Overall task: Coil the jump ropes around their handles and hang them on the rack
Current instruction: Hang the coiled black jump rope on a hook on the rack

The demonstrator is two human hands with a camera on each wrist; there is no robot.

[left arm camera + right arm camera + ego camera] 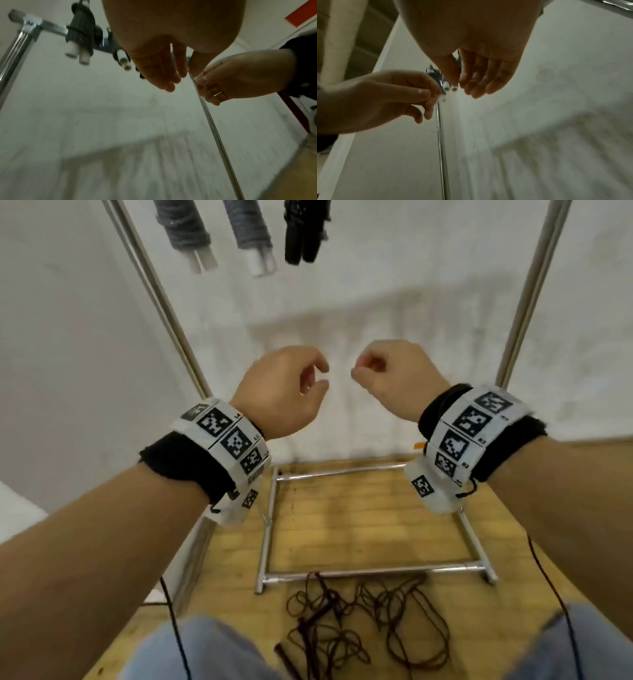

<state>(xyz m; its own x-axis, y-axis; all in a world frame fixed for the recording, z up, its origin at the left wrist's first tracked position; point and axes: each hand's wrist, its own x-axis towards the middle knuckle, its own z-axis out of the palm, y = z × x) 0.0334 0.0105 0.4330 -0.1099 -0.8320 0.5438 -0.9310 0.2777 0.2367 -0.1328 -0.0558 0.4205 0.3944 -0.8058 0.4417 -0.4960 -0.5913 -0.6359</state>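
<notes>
Three coiled jump ropes hang from the top of the metal rack [534, 285]: two grey ones with white handles [185, 231] [251, 234] and a black one [305, 231]. On the wooden floor in front of the rack's base bar [373, 571] lies a tangle of loose dark brown ropes [370, 618]. My left hand [320, 376] and right hand [359, 369] hover side by side at mid height inside the rack frame. Their fingers are loosely curled and hold nothing. The left wrist view shows my left fingers [163, 70] bare, below a hung grey coil [80, 33].
A white wall [376, 302] stands right behind the rack. Thin black cables [555, 583] trail from both wrists to the floor. My knees in jeans [191, 648] fill the bottom edge. A white block [17, 508] sits at the left.
</notes>
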